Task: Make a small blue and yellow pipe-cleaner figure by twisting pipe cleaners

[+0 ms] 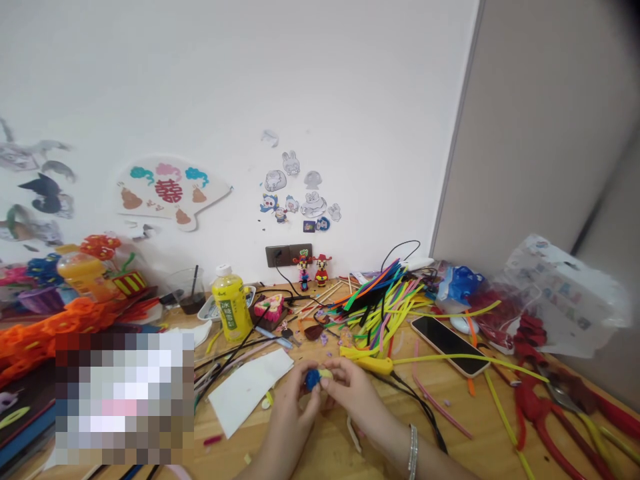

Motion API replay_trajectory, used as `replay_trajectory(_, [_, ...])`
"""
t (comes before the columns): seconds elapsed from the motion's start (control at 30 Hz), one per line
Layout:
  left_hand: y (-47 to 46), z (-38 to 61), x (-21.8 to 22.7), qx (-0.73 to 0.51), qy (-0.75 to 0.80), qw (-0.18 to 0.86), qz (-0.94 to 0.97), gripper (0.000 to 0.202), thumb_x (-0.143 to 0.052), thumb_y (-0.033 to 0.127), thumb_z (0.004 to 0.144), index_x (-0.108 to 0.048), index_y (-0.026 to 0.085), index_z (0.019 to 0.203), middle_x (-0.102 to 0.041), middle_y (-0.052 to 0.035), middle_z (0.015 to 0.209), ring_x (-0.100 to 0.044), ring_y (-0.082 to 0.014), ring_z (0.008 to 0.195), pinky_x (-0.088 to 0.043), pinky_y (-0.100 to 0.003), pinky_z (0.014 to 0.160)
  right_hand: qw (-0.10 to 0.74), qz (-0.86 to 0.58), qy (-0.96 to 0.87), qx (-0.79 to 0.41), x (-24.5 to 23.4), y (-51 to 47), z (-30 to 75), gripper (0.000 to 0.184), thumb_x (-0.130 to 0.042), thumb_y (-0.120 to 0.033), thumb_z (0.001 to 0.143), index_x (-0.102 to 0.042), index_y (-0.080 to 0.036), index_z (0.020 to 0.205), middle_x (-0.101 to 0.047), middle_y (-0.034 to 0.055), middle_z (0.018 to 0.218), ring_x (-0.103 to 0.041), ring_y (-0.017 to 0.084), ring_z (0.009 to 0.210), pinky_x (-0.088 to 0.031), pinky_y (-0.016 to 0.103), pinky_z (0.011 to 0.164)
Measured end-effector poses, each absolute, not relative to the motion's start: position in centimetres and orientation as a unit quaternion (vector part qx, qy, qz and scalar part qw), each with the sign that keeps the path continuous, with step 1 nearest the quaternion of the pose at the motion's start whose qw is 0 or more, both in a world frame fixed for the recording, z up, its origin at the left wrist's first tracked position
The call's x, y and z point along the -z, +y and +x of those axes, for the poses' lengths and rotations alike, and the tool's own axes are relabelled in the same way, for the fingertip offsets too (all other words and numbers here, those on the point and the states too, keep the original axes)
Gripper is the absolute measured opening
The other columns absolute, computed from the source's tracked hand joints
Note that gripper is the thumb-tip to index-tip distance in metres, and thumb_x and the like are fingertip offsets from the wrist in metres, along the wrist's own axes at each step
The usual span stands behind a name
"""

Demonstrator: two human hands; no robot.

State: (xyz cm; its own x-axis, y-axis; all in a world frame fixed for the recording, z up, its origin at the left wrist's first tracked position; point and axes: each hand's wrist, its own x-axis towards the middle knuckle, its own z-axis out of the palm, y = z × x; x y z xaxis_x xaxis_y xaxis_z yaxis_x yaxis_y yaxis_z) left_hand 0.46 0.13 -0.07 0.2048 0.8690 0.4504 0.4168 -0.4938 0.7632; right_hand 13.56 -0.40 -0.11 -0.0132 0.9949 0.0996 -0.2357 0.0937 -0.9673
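A small craft piece (313,379), fuzzy dark blue on one side and pale yellow on the other, is held between both my hands above the front of the table. My left hand (295,403) pinches it at the blue side. Around the yellow side close the fingers and thumb of my right hand (353,390), which wears a silver bracelet on the wrist. My fingers partly hide the piece. A white sheet of paper (250,390) lies just left of my left hand. Beyond my right hand is a yellow tool with a black cord (373,364), perhaps a glue gun.
Behind my hands lies a heap of coloured pipe cleaners (380,307). To the right are a phone (450,347) and red-handled pliers (537,407). A yellow drink bottle (231,305) stands back left, and two small figurines (321,272) stand by the wall.
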Motion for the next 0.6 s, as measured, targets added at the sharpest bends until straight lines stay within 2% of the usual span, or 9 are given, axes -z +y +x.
replay_trajectory(0.3, [0.40,0.39,0.34,-0.447,0.430,0.258,0.741,0.024,-0.044,0.018,0.076,-0.049,0.017,0.099,-0.063,-0.0086,0.095,-0.061,-0.0202,0.087,-0.049,-0.035,0.079,0.568,-0.410,-0.469,-0.538,0.25,-0.19,13.60,0.028,-0.067,-0.027,0.061,-0.055,-0.016,0.083,-0.064,0.0036,0.080,-0.061,0.020,0.076,-0.048,0.029,0.061])
replay_trajectory(0.6, [0.40,0.43,0.24,-0.435,0.433,0.257,0.746,0.024,-0.043,0.018,0.076,-0.048,0.016,0.099,-0.062,-0.0090,0.095,-0.060,-0.0200,0.087,-0.049,-0.034,0.079,0.562,-0.402,-0.466,-0.552,0.21,-0.30,13.55,0.029,-0.066,-0.028,0.061,-0.054,-0.016,0.084,-0.063,0.0046,0.080,-0.061,0.019,0.073,-0.048,0.027,0.055])
